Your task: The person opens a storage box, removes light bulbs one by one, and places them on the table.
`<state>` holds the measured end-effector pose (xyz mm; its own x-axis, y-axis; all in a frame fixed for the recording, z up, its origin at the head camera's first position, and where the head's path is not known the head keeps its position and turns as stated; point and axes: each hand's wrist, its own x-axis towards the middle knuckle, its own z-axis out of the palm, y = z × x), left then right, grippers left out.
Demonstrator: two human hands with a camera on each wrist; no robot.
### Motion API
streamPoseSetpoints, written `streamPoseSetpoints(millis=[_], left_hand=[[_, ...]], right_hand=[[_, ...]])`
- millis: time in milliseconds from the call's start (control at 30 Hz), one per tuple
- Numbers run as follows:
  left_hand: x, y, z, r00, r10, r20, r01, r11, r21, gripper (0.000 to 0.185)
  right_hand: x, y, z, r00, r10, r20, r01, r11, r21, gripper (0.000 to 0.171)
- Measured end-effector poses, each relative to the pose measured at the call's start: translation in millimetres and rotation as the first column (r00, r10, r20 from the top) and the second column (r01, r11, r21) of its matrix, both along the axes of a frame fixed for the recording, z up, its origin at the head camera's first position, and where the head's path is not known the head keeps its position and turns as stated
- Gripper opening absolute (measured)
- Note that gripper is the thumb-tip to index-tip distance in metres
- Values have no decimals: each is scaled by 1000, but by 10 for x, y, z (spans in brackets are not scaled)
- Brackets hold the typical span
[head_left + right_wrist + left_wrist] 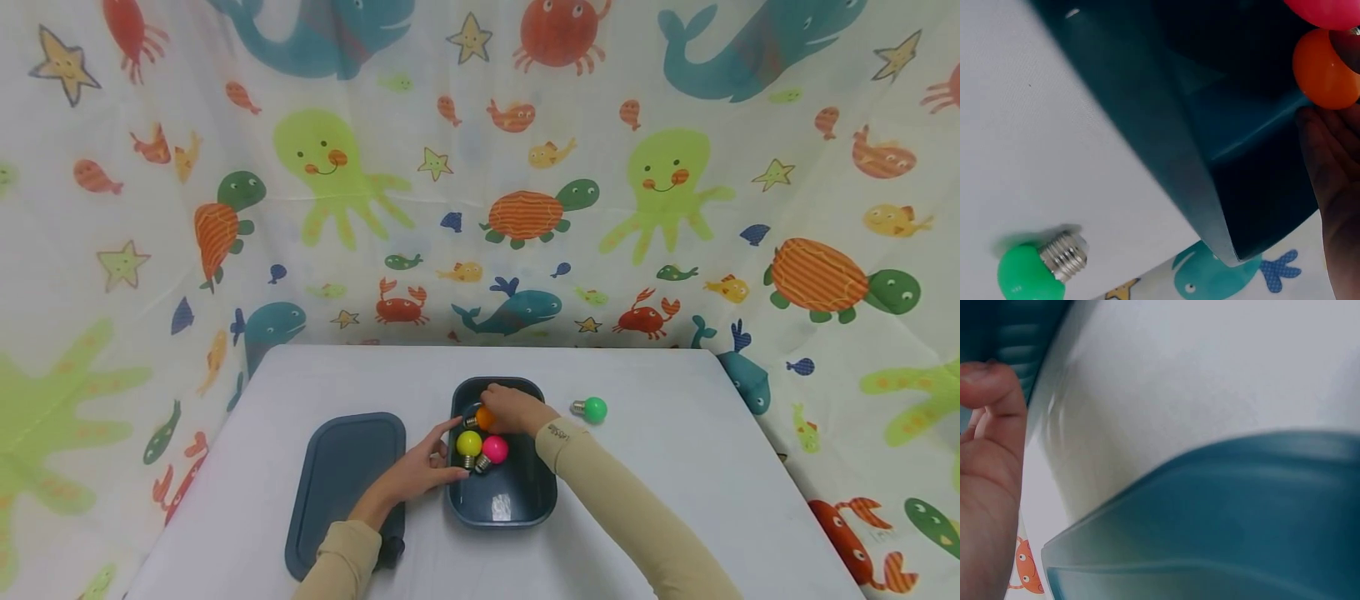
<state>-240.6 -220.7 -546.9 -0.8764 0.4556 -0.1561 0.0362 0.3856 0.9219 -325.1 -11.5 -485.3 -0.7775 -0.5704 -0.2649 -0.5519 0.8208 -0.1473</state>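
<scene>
- I am judging the step in hand as handling the round orange bulb (pixel 487 419) inside the dark-blue plastic tub (pixel 528 487), far part.
- The right hand (pixel 516 408) is pinching it; the left hand (pixel 418 468) is spreading thumb and forefinger at the left wall.
- A round yellow bulb (pixel 469 443) and round pink bulb (pixel 495 449) are lying nearer; a round green bulb (pixel 595 409) is lying outside, right.
- I am thinking the next move needs clearing these neighbours.

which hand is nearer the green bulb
Right. The right hand is in the tray at the orange bulb, with the green bulb outside to its right; the left hand is farther away, at the tray's left side.
</scene>
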Motion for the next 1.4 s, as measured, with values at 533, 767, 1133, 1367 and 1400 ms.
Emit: streamPoseSetpoints(millis=[533,767,1133,1367,1400], left_hand=[[31,7,18,1000,7,31,-7,1000,-8,84],[27,4,24,999,19,38,-19,1000,-10,85],[29,-5,16,999,17,36,-16,1000,-9,85],[23,-1,20,999,15,29,-14,1000,-16,87],[23,2,20,999,15,28,-15,1000,-15,87]], right_hand=[[-31,101,-32,998,8,-59,-5,998,55,34],[-63,199,77,999,-11,-53,12,1000,9,33],[-14,481,246,996,-55,-73,46,991,-128,38],[6,687,379,989,-138,-59,123,969,-217,39],[11,716,397,987,-152,-56,136,966,-221,40]])
